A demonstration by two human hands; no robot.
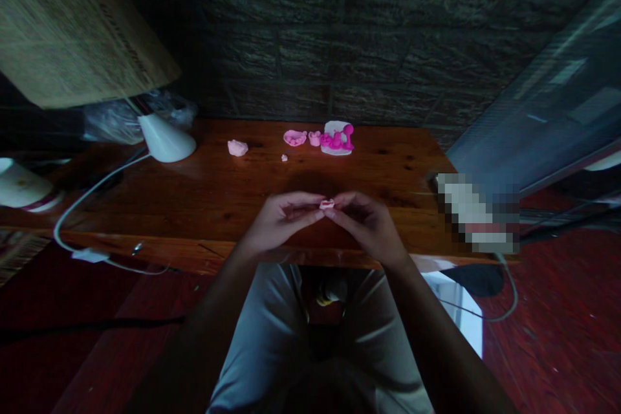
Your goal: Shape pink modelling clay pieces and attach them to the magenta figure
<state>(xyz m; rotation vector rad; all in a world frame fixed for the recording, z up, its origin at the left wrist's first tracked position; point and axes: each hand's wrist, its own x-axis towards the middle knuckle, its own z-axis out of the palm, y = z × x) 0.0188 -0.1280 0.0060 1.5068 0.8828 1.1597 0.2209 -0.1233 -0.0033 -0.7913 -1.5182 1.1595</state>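
Note:
Between the fingertips of both hands is a small piece of pale pink modelling clay (326, 204), held just above the near part of the wooden table (194, 207). My left hand (286, 217) pinches it from the left, and my right hand (363, 217) pinches it from the right. Farther back lie a pale pink clay lump (237, 148), a tiny clay bit (284, 158), a shallow pink clay dish (295, 138) and a small pink clay cup shape (314, 138). Bright magenta clay shapes (338, 140) rest on a white clay piece (328, 151).
A white lamp base (167, 139) with a paper-like shade (82, 32) stands at the left, its cord (92, 187) hanging over the front edge. A paper cup (24, 187) lies at far left. A blurred-out object (475, 213) sits at the right end. A brick wall (310, 32) rises behind.

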